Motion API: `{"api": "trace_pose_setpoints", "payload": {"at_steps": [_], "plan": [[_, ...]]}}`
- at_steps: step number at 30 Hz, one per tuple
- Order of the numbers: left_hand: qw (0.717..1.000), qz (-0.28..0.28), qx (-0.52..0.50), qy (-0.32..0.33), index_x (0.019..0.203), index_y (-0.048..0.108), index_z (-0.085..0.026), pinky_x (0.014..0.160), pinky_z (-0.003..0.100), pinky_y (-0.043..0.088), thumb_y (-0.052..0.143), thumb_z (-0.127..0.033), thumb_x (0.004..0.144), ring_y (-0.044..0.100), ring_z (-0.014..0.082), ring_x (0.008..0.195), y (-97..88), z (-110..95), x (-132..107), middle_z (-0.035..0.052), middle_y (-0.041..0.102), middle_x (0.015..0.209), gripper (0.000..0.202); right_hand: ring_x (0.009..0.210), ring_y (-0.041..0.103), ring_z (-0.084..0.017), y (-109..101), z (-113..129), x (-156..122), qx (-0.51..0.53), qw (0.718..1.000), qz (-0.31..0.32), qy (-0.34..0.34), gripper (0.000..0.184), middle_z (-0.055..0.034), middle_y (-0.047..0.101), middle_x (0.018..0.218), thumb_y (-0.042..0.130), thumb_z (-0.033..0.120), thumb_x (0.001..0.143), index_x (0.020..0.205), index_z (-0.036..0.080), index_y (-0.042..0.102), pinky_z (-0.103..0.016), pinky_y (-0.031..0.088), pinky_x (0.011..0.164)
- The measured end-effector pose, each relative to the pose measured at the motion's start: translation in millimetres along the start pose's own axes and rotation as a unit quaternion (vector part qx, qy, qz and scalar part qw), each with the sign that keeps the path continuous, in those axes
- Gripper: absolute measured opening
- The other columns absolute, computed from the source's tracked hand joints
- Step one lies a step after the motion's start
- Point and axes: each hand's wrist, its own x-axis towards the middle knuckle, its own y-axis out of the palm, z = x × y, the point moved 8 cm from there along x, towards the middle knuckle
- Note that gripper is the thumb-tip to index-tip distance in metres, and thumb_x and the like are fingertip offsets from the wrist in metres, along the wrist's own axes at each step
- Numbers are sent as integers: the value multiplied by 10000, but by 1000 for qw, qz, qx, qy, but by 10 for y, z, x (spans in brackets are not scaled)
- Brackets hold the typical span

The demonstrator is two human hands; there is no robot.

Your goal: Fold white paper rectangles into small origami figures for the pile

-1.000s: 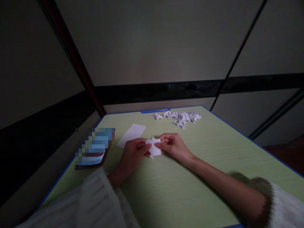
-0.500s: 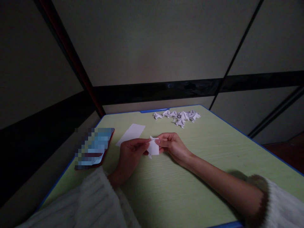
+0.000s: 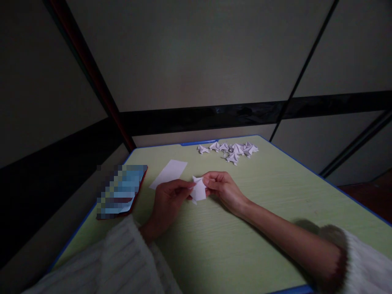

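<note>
Between my two hands, just above the table, is a small piece of folded white paper [image 3: 199, 192] with pointed corners at its top and bottom left. My left hand [image 3: 170, 200] pinches its left side between thumb and fingers. From the right, my right hand [image 3: 222, 188] grips the upper right edge, thumb in front. The fingers behind the paper are partly hidden. A flat white paper sheet [image 3: 171, 172] lies just beyond my left hand.
Several folded white paper figures [image 3: 236, 150] are clustered at the far side of the green table [image 3: 275, 192]. A dark-red-edged object with a blurred-out surface [image 3: 125, 192] lies at the left edge. Cabinet-like panels [image 3: 202, 61] rise behind the table.
The folded paper has turned slightly between my fingers, and its top fold shows more. My left thumb has shifted a little on it. Everything else stays in place.
</note>
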Motion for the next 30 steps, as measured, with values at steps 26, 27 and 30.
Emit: {"api": "trace_pose_setpoints", "payload": {"at_steps": [26,27,30], "plan": [[972,-15,132,194,568,656,-171,465,166,436,557,-72,602,561,93,477,-11,-293,-104,-13,651,546,144,441,470,-52,41,-14,-39,19,1000,-7,-11,147,13,584,476,690,240,528,519,113,616,-194,324,480],[968,-13,131,214,574,656,-168,456,164,434,553,-68,605,559,91,469,-5,-313,-115,-13,648,538,147,438,467,-52,43,-10,-40,18,1000,-5,-13,151,14,581,469,690,243,527,513,113,614,-194,319,477],[958,-5,127,258,599,655,-160,452,160,435,544,-59,622,563,88,469,9,-339,-136,-10,643,536,153,430,461,-53,45,3,-46,13,1000,-1,-19,156,14,574,457,685,249,531,506,113,611,-197,307,475]]}}
